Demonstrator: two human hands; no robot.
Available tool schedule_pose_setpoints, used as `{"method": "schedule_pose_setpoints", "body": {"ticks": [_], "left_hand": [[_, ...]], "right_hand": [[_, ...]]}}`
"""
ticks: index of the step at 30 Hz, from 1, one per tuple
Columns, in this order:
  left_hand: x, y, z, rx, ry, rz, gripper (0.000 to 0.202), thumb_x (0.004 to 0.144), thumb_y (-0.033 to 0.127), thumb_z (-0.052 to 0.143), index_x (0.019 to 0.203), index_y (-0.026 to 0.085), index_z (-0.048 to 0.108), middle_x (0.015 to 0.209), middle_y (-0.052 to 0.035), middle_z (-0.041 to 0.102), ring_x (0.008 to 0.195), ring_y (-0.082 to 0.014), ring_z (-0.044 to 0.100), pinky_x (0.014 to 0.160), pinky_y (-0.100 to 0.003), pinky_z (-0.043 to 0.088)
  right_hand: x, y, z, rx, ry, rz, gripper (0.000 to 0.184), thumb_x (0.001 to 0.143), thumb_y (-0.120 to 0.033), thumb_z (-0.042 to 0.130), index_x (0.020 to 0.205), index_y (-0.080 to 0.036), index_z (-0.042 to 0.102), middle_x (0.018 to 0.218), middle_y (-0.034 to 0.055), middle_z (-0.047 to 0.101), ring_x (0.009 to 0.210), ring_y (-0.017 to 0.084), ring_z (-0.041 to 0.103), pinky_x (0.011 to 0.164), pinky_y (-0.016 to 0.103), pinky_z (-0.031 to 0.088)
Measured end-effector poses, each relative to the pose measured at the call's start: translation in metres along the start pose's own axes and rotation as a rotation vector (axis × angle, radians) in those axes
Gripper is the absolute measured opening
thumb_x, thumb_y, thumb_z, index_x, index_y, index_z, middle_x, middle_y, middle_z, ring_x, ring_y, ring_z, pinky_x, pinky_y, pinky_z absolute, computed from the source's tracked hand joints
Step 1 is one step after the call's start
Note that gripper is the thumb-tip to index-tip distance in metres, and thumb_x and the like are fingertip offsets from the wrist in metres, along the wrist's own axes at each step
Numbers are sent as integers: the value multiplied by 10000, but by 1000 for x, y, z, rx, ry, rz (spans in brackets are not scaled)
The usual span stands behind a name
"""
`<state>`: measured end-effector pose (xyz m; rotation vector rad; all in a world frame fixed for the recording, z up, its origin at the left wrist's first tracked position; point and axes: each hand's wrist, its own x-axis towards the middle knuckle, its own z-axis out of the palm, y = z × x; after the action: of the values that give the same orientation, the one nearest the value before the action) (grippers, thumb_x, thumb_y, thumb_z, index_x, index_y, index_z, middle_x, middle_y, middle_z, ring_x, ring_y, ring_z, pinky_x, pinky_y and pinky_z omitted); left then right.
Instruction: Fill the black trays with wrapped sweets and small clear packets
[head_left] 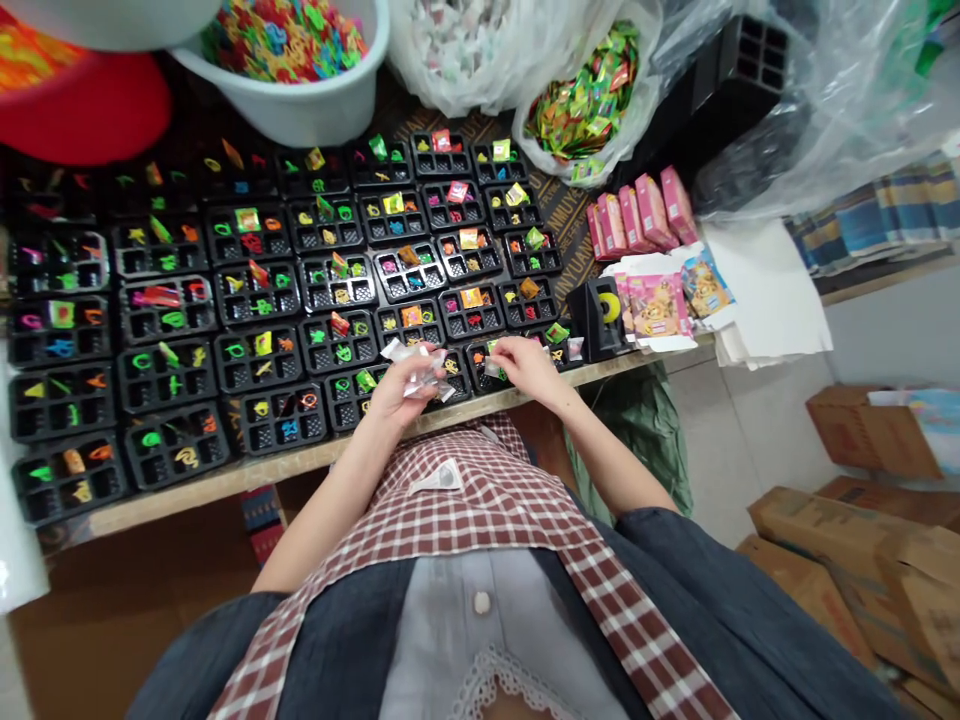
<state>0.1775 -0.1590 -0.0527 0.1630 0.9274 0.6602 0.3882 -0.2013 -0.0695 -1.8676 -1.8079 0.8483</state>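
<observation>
Crumpled clear plastic packet (417,372), pinched in left-hand fingers (400,378), small piece (491,367), seemingly plastic, pinched in right-hand fingers (507,350)

Left hand (397,388): raised, palm turned inward, fingers (420,354) curled in a pinch. Right hand (529,366): held palm down, fingers (501,348) extended left in a pinch, just beside the left hand. Bare forearms (330,505): angled inward, converging centrally.

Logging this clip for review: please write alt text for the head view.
A person's left hand holds a crumpled clear plastic wrapper while the right hand pinches a small clear packet above rows of black compartment trays filled with small colourful plastic pieces. Pink cartons and a white basin of more pieces sit beyond the trays.
</observation>
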Motion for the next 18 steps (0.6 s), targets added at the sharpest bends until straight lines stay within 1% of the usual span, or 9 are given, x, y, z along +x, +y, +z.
{"method": "schedule_pose_setpoints", "body": {"ticks": [1,3,5,6,8,10,12,14,18], "left_hand": [[-1,3,-2,-40,1,-10,295,506,80,669,780,158,590,744,-24,652,523,-82,563,325,-93,200],[-2,8,-6,-99,3,-11,271,557,62,644,797,166,573,760,-23,644,540,-77,568,332,-82,209],[-3,10,-6,-143,-3,-6,246,603,55,630,807,173,559,771,-23,637,550,-71,568,336,-73,209],[-3,10,-6,-163,-12,-3,238,620,56,628,813,176,555,774,-23,635,553,-69,567,339,-71,210],[-4,9,-4,-201,-30,6,234,640,60,628,822,183,549,775,-20,634,558,-67,568,345,-69,219],[-3,7,-2,-229,-46,23,243,642,63,629,831,191,545,776,-14,637,563,-69,573,350,-73,234],[-3,4,-1,-234,-59,45,255,632,66,633,833,196,545,778,-5,641,568,-73,580,352,-80,245],[-3,3,-2,-211,-63,76,266,625,77,645,843,199,554,807,-2,653,596,-84,603,362,-90,279],[-4,11,-13,-132,22,184,277,620,115,683,862,201,579,892,-4,677,668,-107,639,404,-117,372]], "right_hand": [[1,4,4,-23,-43,9,161,830,-140,598,673,-176,606,700,19,629,715,161,571,721,282,414],[0,7,10,-48,-46,14,135,831,-162,616,696,-173,621,717,29,627,743,171,574,740,293,423],[-2,4,14,-17,40,-3,72,824,-235,661,785,-174,662,786,49,641,811,191,585,772,313,443],[-5,-1,16,34,88,-11,116,814,-288,686,851,-178,681,833,59,650,837,197,591,780,322,457],[-10,-14,22,233,106,-9,289,787,-399,717,989,-195,691,906,64,670,829,191,611,760,328,493],[-15,-29,33,518,11,36,414,756,-491,720,1049,-201,683,883,52,693,757,177,637,702,324,528],[-17,-42,46,757,-64,117,460,730,-545,714,1013,-183,688,788,40,701,689,175,654,650,323,550],[-14,-50,55,869,-46,175,448,721,-555,710,944,-167,697,719,35,695,658,176,662,628,322,561],[-1,-47,47,765,104,115,307,763,-467,693,831,-167,703,709,23,685,642,147,645,659,301,558]]}}
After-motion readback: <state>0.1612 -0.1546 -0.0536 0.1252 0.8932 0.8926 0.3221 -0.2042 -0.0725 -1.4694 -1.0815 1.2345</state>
